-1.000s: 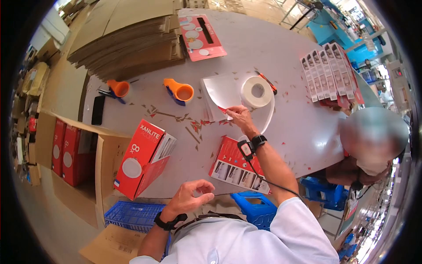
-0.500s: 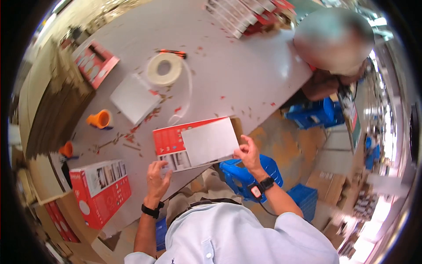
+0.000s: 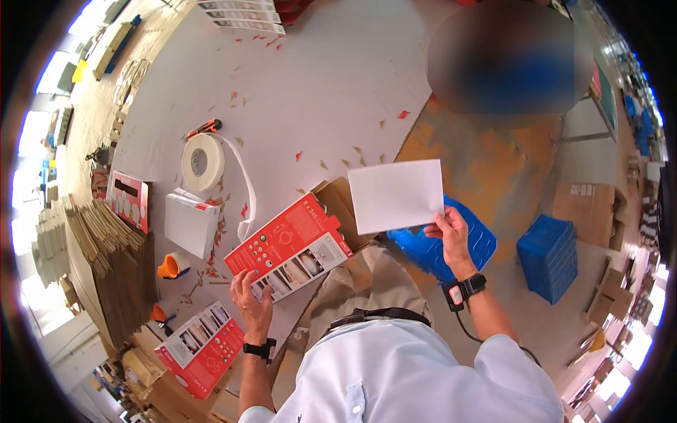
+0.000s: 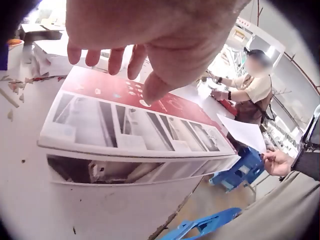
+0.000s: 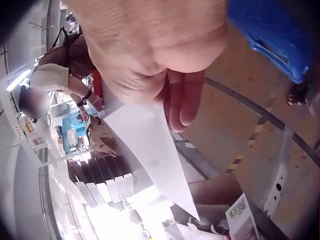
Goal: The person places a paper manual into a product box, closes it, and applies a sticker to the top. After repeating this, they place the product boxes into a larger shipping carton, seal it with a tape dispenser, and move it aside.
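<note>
A white sheet of paper (image 3: 396, 197), pinched at its lower right corner by my right hand (image 3: 451, 233), is held up beside the right end of a red printed carton (image 3: 285, 236). That carton lies on its side near the table edge, its brown inner flap (image 3: 337, 201) folded out at the right end. My left hand (image 3: 252, 299) is at the carton's left end. In the left wrist view its fingers spread loosely over the printed top (image 4: 175, 107). The right wrist view shows the sheet (image 5: 150, 145) hanging from between thumb and fingers.
Left of the carton are a stack of white sheets (image 3: 190, 224), a white tape roll (image 3: 203, 163), a cutter (image 3: 204, 128) and an orange tape dispenser (image 3: 173, 266). Another red carton (image 3: 201, 352) stands lower left. A blue stool (image 3: 476, 240) is beyond the table edge. Another person works across the table.
My right hand has gone from the sheet stack to the carton's right end, now lifting one sheet off it. The left hand has come up to the carton. The head view has turned right.
</note>
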The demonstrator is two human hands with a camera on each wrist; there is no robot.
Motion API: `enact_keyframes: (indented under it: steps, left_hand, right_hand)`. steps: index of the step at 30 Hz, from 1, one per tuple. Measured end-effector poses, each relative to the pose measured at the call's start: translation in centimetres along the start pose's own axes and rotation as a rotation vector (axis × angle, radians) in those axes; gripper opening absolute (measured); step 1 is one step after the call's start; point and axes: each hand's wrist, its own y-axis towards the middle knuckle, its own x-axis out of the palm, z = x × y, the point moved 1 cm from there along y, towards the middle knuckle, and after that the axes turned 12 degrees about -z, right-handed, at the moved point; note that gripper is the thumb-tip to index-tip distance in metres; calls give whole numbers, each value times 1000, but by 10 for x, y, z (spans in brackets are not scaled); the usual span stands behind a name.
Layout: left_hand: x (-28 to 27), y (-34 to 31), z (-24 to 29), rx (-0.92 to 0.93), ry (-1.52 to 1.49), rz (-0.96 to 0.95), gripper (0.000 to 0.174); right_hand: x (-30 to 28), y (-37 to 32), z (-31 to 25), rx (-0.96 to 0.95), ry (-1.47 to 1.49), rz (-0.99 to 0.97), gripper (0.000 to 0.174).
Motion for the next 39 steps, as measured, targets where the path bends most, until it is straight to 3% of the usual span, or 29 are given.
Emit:
enact_keyframes:
  steps: [7, 12, 15, 18, 24, 30, 33, 36, 39]
  left_hand:
    - [-9, 32, 52, 123, 40, -41, 54]
    - [-9, 97, 109, 510, 138, -181, 49]
    - [-13, 146, 162, 696, 258, -351, 48]
    - [-5, 177, 172, 827, 464, -538, 44]
    - [20, 193, 186, 712, 728, -675, 25]
    - [23, 207, 192, 704, 782, -776, 27]
    - [23, 217, 203, 563, 835, -914, 31]
    - [22, 224, 193, 557, 787, -926, 35]
    - [20, 221, 189, 635, 775, -873, 40]
  right_hand:
    - [29, 10, 17, 28, 125, 23, 17]
    - [27, 14, 21, 62, 132, 28, 18]
    - [23, 14, 21, 54, 150, 30, 19]
    - [20, 10, 19, 69, 151, 53, 19]
    - [20, -2, 30, 75, 220, 71, 19]
    - [25, -10, 44, 71, 239, 117, 16]
    - [29, -9, 47, 189, 464, 136, 14]
    - [30, -7, 45, 373, 707, 169, 11]
    - [36, -3, 35, 425, 793, 232, 9]
